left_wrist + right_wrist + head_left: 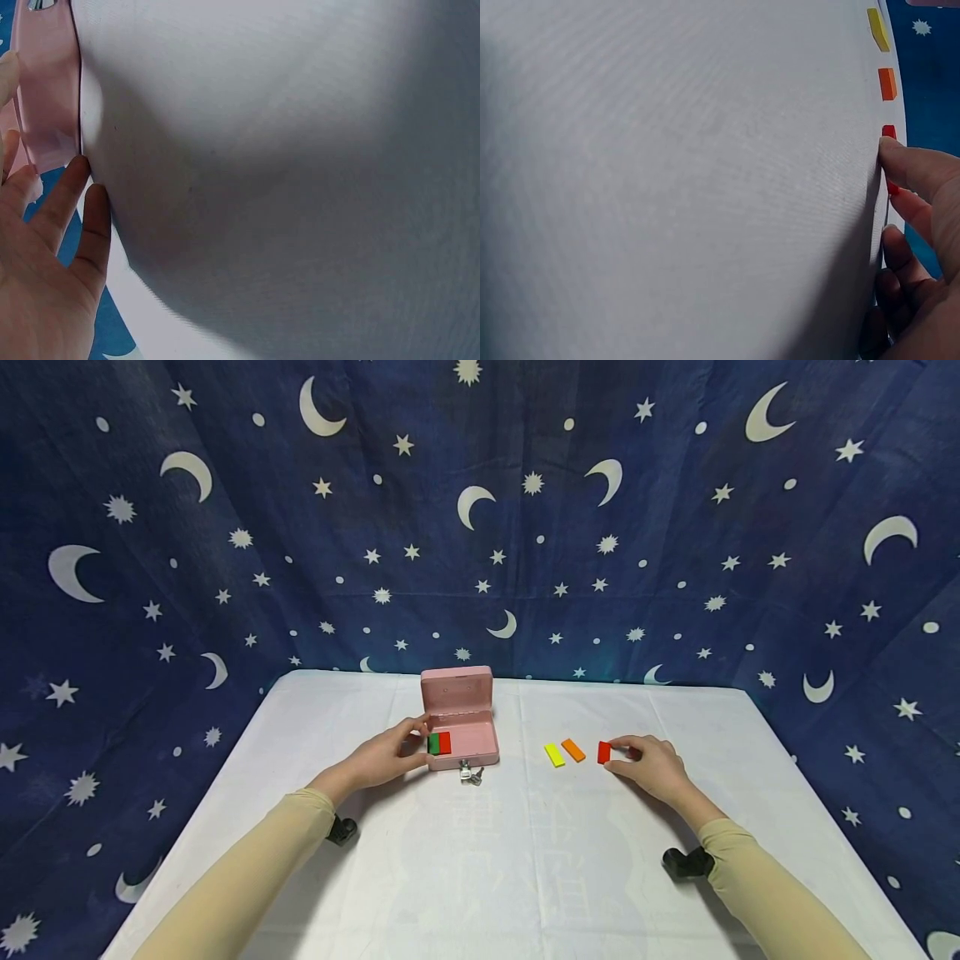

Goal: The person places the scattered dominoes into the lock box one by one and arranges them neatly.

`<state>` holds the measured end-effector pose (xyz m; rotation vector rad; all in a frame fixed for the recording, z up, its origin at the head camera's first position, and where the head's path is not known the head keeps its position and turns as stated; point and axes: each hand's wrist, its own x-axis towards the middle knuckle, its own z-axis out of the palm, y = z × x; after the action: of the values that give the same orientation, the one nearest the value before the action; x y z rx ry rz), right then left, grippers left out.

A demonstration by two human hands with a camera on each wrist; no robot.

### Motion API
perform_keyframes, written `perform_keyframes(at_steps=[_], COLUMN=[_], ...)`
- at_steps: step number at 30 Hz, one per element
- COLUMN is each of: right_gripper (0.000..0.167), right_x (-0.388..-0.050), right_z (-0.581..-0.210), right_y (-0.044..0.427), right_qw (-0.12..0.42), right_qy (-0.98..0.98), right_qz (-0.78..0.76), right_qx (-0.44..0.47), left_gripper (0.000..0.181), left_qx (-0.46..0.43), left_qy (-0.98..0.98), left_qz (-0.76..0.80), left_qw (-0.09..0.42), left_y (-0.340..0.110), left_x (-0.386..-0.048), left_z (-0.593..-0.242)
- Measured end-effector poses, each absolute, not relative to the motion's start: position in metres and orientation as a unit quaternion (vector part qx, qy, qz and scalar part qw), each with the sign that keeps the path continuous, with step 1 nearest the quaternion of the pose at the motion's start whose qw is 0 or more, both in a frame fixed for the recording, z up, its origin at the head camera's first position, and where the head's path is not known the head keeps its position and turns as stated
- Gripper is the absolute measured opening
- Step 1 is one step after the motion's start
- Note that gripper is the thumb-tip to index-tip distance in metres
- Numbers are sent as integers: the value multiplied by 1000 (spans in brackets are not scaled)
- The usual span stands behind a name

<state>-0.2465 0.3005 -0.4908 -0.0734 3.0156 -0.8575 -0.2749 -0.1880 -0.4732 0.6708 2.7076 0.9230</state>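
Observation:
A small pink metal cash box stands with its lid raised at the back. Inside, at its left end, lie a green block and a red block, side by side. My left hand holds the box by its left end, thumb at the front corner and fingers farther back; in the left wrist view some fingers spread beside the pink wall. To the right, my right hand pinches another red block between thumb and finger at the tabletop. The right wrist view hides part of this block behind the thumb.
A yellow block and an orange block lie between the box and my right hand. A small padlock with keys hangs at the box front. The white-covered table ends at a dark blue curtain.

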Motion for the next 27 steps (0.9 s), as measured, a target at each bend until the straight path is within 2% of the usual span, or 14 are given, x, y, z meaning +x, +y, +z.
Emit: perform_keyframes(at_steps=[9, 27], right_gripper=[45, 50], right_x=[-247, -254], right_z=[-494, -478], right_y=[298, 290], right_qw=[-13, -20], right_qy=[963, 944], right_qz=[-268, -328], right_qx=[-26, -33], left_gripper=[47, 48], left_qx=[222, 219], left_qy=[916, 918], left_qz=[317, 314], left_qw=[101, 101], left_y=[-188, -189], left_x=[-275, -276], left_z=[-473, -474])
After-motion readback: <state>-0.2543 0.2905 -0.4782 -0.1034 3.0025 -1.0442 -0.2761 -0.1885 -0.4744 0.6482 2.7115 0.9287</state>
